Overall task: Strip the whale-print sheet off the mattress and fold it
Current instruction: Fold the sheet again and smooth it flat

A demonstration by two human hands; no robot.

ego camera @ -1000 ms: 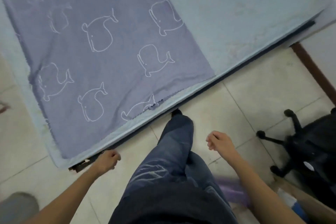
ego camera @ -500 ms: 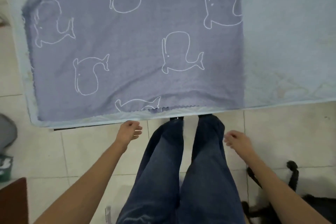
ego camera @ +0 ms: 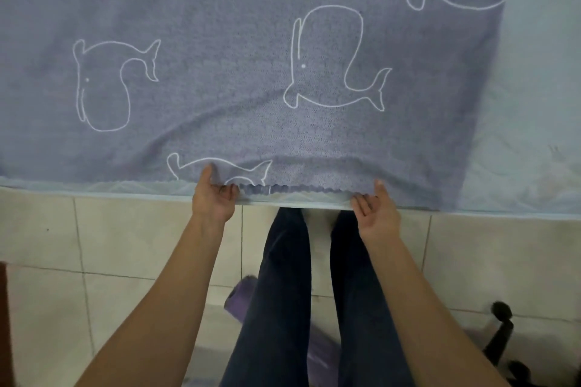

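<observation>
We had both hands at the near scalloped hem of the whale-print sheet [ego camera: 220, 56], palms up. Left hand [ego camera: 213, 201] pinched the hem, thumb on top and fingers curled under. Right hand [ego camera: 377, 214] gripped the same hem further right, the same way. Sheet lay flat on the mattress [ego camera: 540, 88], covering its left part, with bare mattress to the right. Tiled floor [ego camera: 125, 245] lay near us.

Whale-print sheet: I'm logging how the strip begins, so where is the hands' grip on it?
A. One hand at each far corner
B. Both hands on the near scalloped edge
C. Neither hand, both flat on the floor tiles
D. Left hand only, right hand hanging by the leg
B: the left hand and right hand each lay a thumb on top of the whale-print sheet at its near scalloped edge, fingers curled beneath it, at the mattress side.
</observation>
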